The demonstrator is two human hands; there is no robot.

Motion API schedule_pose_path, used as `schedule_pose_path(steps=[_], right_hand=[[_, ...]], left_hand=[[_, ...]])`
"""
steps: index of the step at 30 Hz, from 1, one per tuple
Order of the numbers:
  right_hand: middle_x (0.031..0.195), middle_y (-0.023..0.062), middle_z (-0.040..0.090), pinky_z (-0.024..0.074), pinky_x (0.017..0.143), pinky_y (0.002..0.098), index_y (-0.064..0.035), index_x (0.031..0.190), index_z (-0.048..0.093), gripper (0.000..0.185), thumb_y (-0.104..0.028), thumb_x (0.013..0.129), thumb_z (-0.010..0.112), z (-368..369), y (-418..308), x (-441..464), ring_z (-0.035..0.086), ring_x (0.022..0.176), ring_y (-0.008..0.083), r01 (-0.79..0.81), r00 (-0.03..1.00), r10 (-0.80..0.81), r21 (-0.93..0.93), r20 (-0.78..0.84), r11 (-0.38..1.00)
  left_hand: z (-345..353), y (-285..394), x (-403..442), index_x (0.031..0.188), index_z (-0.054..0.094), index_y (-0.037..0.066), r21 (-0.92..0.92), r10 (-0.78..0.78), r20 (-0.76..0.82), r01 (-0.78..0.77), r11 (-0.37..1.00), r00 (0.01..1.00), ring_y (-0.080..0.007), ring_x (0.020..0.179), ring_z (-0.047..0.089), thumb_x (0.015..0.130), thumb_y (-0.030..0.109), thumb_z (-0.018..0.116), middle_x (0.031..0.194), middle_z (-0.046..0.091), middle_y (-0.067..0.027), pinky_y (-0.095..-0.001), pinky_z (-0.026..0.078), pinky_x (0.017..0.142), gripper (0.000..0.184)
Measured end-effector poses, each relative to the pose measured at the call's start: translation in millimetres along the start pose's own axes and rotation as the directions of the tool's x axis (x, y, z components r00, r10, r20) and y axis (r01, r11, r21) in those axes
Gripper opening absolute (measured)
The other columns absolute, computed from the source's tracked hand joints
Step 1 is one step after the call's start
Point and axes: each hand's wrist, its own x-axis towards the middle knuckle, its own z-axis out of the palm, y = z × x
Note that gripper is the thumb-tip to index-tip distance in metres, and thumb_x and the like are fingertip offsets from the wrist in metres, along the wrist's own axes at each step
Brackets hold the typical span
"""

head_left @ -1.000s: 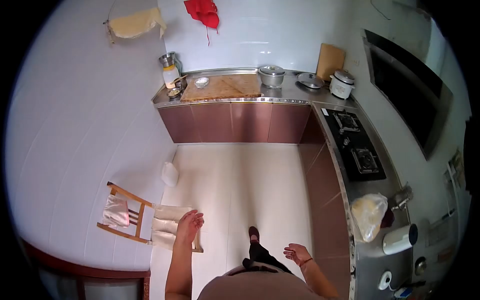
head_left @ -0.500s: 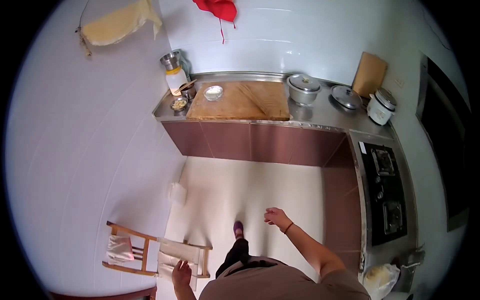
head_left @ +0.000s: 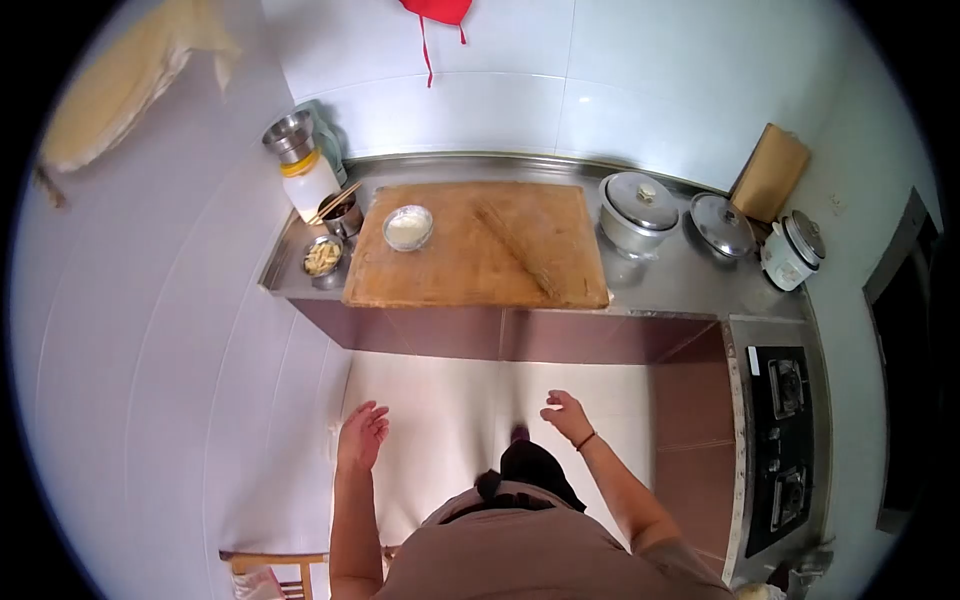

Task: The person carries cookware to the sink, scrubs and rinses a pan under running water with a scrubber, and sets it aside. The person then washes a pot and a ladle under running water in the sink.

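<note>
My left hand (head_left: 363,435) is raised over the floor at the lower left, its fingers apart and holding nothing. To the right, my right hand (head_left: 567,416) hangs in front of the cabinets with loosely bent, parted fingers and nothing in it. Both are well short of the counter. Ahead on the counter lies a wooden board (head_left: 450,270) with a glass bowl of white powder (head_left: 408,228) and a thin wooden rolling pin (head_left: 514,250) on it. Left of the board are a small bowl of pale pieces (head_left: 322,256) and a metal cup (head_left: 342,216) with chopsticks across it.
A lidded pot (head_left: 636,215), a pan lid (head_left: 722,225) and a rice cooker (head_left: 793,250) stand along the right of the counter (head_left: 670,285). A black gas stove (head_left: 777,440) runs down the right side. A wooden chair (head_left: 305,570) is at the lower left.
The view has moved closer to the counter and board. The chair has slid toward the bottom edge. My left hand has risen in view, and both hands remain empty.
</note>
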Motion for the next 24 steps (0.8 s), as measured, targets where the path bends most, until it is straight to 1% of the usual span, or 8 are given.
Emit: schedule_pose_path(steps=[6,8,11,15,17,21,22,24], right_hand=[[0.110,0.0219,0.050,0.0475,0.075,0.0355,0.0032,0.117,0.043,0.058,-0.021,0.068,0.065,-27,-54,150,0.059,0.084,0.0300,0.093,0.991,-0.121,-0.341,-0.059,0.935],[0.111,0.0222,0.048,0.0463,0.077,0.0385,0.0025,0.118,0.040,0.060,-0.020,0.068,0.064,-32,-73,202,0.056,0.091,0.0337,0.180,0.926,-0.354,-0.672,-0.130,0.719],[0.111,0.0224,0.048,0.0455,0.077,0.0416,0.0018,0.117,0.039,0.060,-0.021,0.068,0.064,-44,-125,267,0.053,0.093,0.0372,0.109,0.982,-0.184,-0.701,-0.033,0.705],[0.112,0.0235,0.048,0.0456,0.077,0.0416,0.0015,0.115,0.041,0.057,-0.020,0.067,0.063,-43,-146,342,0.054,0.094,0.0369,0.092,0.995,-0.089,-0.749,0.043,0.656],[0.096,0.0216,0.056,0.0455,0.073,0.0431,-0.0009,0.112,0.044,0.056,-0.024,0.065,0.065,-49,-145,373,0.056,0.086,0.0374,0.061,0.956,0.208,-0.830,0.209,0.554],[0.090,0.0212,0.059,0.0453,0.072,0.0437,-0.0004,0.110,0.046,0.048,-0.020,0.068,0.062,-68,-192,413,0.056,0.085,0.0377,0.076,0.958,0.179,-0.802,0.223,0.593],[0.093,0.0208,0.058,0.0449,0.073,0.0436,-0.0004,0.109,0.046,0.045,-0.018,0.070,0.060,-71,-205,428,0.056,0.085,0.0381,0.132,0.978,0.055,-0.802,0.201,0.582],[0.100,0.0199,0.056,0.0439,0.075,0.0432,-0.0011,0.109,0.046,0.041,-0.016,0.073,0.057,-74,-242,460,0.055,0.087,0.0383,0.164,0.984,-0.028,-0.828,0.176,0.537]], left_hand=[[61,14,121,0.104,0.048,0.004,-0.031,0.010,0.088,-0.008,0.999,0.996,-0.0174,0.070,0.055,0.084,0.016,0.050,0.092,0.058,-0.0144,-0.0273,0.046,0.061,0.024],[67,11,142,0.104,0.048,0.004,-0.057,-0.087,-0.064,0.083,0.995,0.994,-0.0184,0.071,0.056,0.084,0.017,0.050,0.093,0.058,-0.0149,-0.0285,0.047,0.060,0.024],[69,17,163,0.103,0.049,0.004,-0.105,-0.128,-0.139,0.114,0.988,0.982,-0.0192,0.071,0.056,0.084,0.018,0.050,0.092,0.058,-0.0152,-0.0289,0.047,0.060,0.024],[78,37,190,0.102,0.051,0.004,-0.125,-0.117,-0.308,0.082,0.989,0.944,-0.0198,0.071,0.056,0.084,0.018,0.049,0.092,0.059,-0.0156,-0.0293,0.047,0.059,0.023],[78,43,201,0.102,0.051,0.004,-0.178,-0.085,-0.375,0.019,0.984,0.923,-0.0198,0.072,0.056,0.083,0.019,0.051,0.092,0.059,-0.0154,-0.0297,0.047,0.059,0.024],[85,42,225,0.103,0.051,0.004,-0.207,-0.110,-0.425,0.022,0.978,0.899,-0.0202,0.072,0.055,0.083,0.019,0.052,0.092,0.059,-0.0154,-0.0298,0.046,0.059,0.025],[91,42,234,0.103,0.051,0.004,-0.217,-0.140,-0.412,0.052,0.975,0.900,-0.0204,0.072,0.055,0.083,0.019,0.052,0.092,0.059,-0.0154,-0.0299,0.046,0.059,0.025],[95,40,253,0.103,0.051,0.004,-0.264,-0.169,-0.327,0.082,0.961,0.930,-0.0209,0.072,0.056,0.083,0.019,0.052,0.093,0.059,-0.0155,-0.0302,0.047,0.060,0.025]])
